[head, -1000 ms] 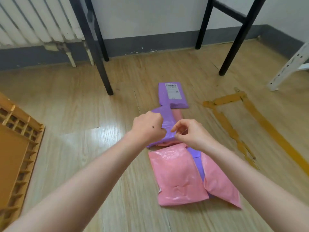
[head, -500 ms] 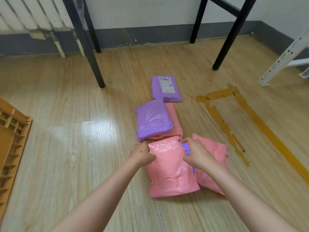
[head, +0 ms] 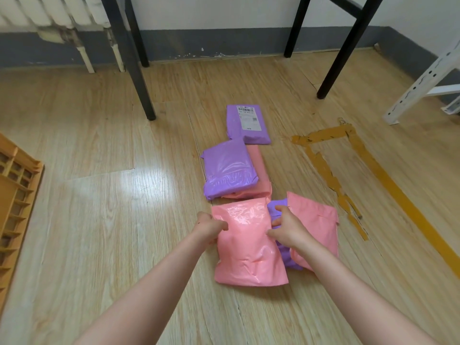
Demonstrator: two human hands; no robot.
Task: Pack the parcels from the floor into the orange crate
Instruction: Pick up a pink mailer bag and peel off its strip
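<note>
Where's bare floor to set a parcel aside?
Bare floor lies between the orange crate and the parcel row, and nearer than the pink parcel held by left hand and right hand. Crowded: the row up to the labelled purple parcel.

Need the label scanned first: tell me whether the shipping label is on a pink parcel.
No, the white shipping label sits on the far purple parcel, well beyond both hands.
</note>
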